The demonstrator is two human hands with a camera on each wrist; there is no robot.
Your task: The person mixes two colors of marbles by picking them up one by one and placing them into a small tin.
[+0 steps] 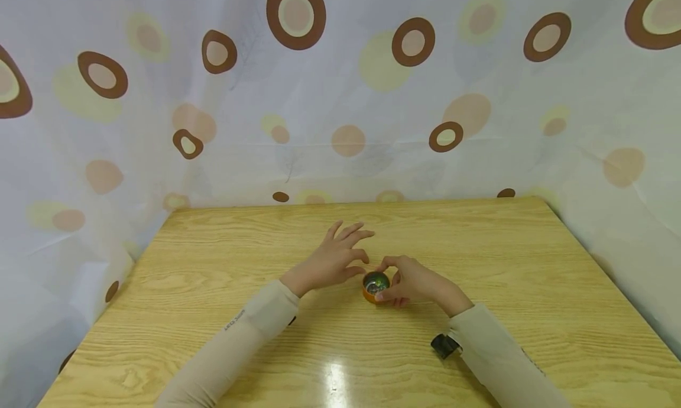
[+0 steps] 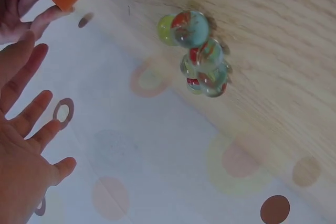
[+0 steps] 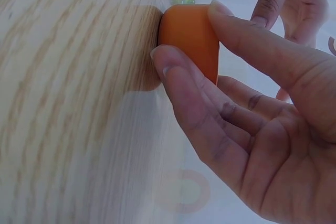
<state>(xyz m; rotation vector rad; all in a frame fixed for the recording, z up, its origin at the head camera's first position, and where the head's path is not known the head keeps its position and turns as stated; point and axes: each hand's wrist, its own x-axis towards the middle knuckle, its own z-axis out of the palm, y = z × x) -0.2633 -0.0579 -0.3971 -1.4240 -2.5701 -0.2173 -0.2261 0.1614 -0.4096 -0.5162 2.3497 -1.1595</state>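
Observation:
A small orange cup (image 1: 368, 295) with a shiny dark inside stands upright on the wooden table. Greenish glints show inside it; whether they are contents or reflections I cannot make out. My right hand (image 1: 417, 282) grips the cup between thumb and fingers, and the right wrist view has its orange wall (image 3: 191, 38) close up. Just left of the cup, my left hand (image 1: 335, 259) hovers with spread fingers, its thumb near the rim, holding nothing. Several glass marbles (image 2: 191, 28) with red and green swirls lie clustered on the table in the left wrist view; the head view does not show them.
The light wooden table (image 1: 239, 236) reaches back to a white sheet (image 1: 319, 88) with brown and yellow spots, which also hangs along both sides. A black device (image 1: 444, 345) sits at the right wrist. Light glares on the table's near part.

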